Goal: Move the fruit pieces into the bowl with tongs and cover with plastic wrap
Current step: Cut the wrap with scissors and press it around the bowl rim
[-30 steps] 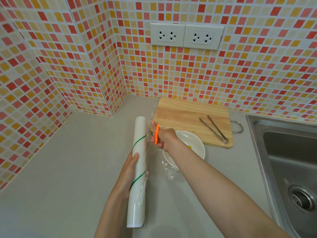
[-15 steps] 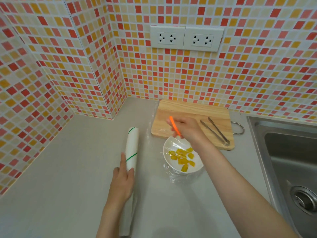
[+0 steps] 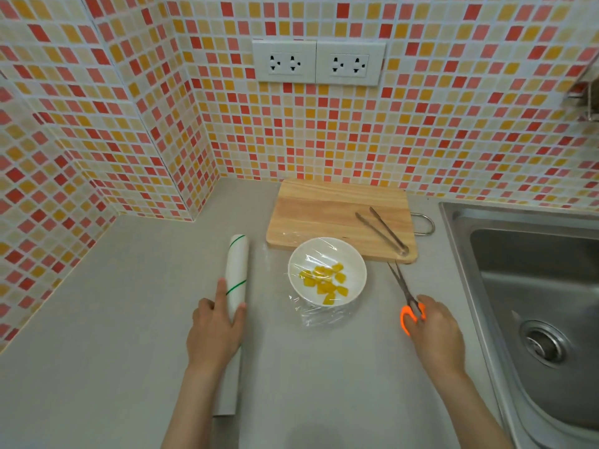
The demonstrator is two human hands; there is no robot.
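A white bowl sits on the counter holding several yellow fruit pieces. A loose sheet of plastic wrap lies over it and spills onto the counter in front. My left hand grips the white plastic wrap roll, which lies on the counter left of the bowl. My right hand holds orange-handled scissors flat on the counter, right of the bowl, blades pointing away. Metal tongs rest on the wooden cutting board behind the bowl.
A steel sink fills the right side, its rim close to my right hand. Tiled walls enclose the counter at the back and left. Two wall sockets sit above the board.
The roll went from upright down onto the counter. My right hand carried the scissors from over the board to the counter right of the bowl. The cut sheet now lies over the bowl.
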